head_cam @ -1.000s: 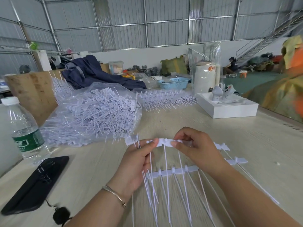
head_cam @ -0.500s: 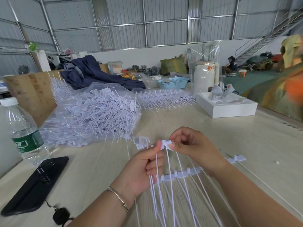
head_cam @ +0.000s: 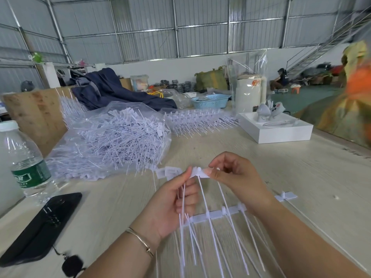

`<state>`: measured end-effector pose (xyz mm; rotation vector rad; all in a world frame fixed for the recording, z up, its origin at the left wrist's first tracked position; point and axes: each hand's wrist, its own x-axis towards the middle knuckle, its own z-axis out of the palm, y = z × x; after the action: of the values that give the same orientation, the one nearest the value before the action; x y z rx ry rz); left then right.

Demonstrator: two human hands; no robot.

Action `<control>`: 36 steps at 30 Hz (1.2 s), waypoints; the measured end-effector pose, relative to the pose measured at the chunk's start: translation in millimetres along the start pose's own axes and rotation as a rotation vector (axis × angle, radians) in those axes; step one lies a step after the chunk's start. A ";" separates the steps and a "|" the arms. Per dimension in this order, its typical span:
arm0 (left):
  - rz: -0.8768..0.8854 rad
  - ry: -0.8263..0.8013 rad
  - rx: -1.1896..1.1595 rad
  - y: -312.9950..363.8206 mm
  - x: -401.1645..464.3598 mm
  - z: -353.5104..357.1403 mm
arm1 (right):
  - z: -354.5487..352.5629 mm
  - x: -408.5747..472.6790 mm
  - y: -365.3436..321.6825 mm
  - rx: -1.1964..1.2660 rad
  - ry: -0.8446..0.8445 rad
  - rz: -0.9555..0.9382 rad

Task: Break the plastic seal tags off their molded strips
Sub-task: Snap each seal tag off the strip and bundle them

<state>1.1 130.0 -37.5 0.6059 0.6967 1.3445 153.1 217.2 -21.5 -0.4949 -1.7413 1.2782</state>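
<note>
A white molded strip (head_cam: 217,214) of seal tags lies across the table in front of me, its thin tails running toward me. My left hand (head_cam: 170,205) grips a bunch of loose white seal tags (head_cam: 170,172), their flat heads sticking out above my fingers. My right hand (head_cam: 239,177) pinches the head of another tag (head_cam: 197,171) between thumb and fingertips, right beside my left thumb. That tag's tail slopes down to the strip.
A clear bag heaped with loose tags (head_cam: 112,141) sits at left-centre, more strips (head_cam: 200,121) behind it. A water bottle (head_cam: 24,163) and a black phone (head_cam: 42,225) lie at left, a white box (head_cam: 277,131) at back right, and a blue basket (head_cam: 210,101).
The row of tag heads that stretched between my hands has been drawn together. My hands have come closer, and the right end of the strip has come out from under my right hand.
</note>
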 end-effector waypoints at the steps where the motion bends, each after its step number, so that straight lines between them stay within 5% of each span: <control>1: 0.019 0.036 -0.024 1.4 0.1 -1.2 | -1.0 0.4 0.3 -0.002 0.016 0.007; 8: 0.073 0.275 -0.055 -0.9 3.4 -5.3 | -2.6 0.8 1.8 -0.134 0.082 -0.014; 20: 0.167 0.266 0.307 -3.1 -1.3 -2.4 | -0.2 -4.0 6.6 -0.505 -0.053 -0.167; 28: 0.159 0.359 0.368 -9.8 1.4 -1.8 | 5.1 -6.7 4.6 -0.511 -0.109 -0.302; 36: 0.156 0.372 0.300 -8.9 2.1 -5.1 | 6.4 -6.8 1.5 -0.887 -0.021 -0.482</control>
<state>3.3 130.8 -47.7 0.6642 1.1881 1.5294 151.1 209.2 -26.2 -0.4944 -2.2216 0.1310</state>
